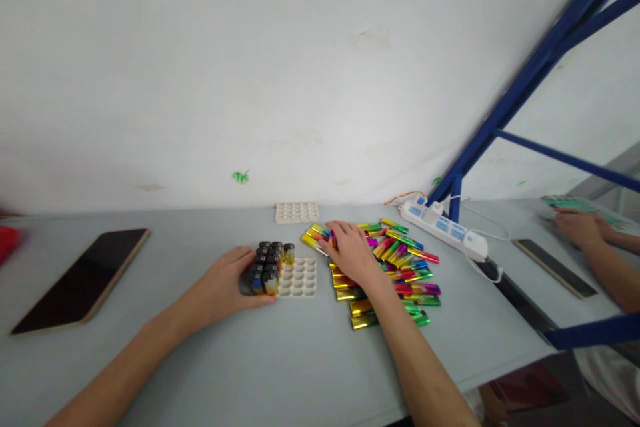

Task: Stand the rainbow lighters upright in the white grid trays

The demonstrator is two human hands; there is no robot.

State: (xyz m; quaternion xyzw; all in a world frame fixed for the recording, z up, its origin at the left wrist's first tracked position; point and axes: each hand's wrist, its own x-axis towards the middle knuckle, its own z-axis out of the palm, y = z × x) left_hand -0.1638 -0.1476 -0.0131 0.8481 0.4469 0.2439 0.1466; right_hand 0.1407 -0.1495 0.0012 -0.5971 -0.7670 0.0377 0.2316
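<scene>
Several shiny lighters with black tops (265, 267) stand upright in the left part of a white tray with round cells (299, 278). My left hand (227, 283) curves around the left side of this group, fingers and thumb spread, steadying it. To the right lies a loose pile of multicoloured metallic lighters (400, 270), flat on the table. Over the pile's left edge, my right hand (347, 250) reaches down with bent fingers; whatever its fingertips hold is too small to make out.
A second white tray (297, 213) lies by the wall. A dark flat panel (83, 280) is at the left, a white power strip (445, 227) with cables at the right. Beyond the blue metal frame (505, 100), another person's hands (580, 223) rest near a dark strip (555, 267).
</scene>
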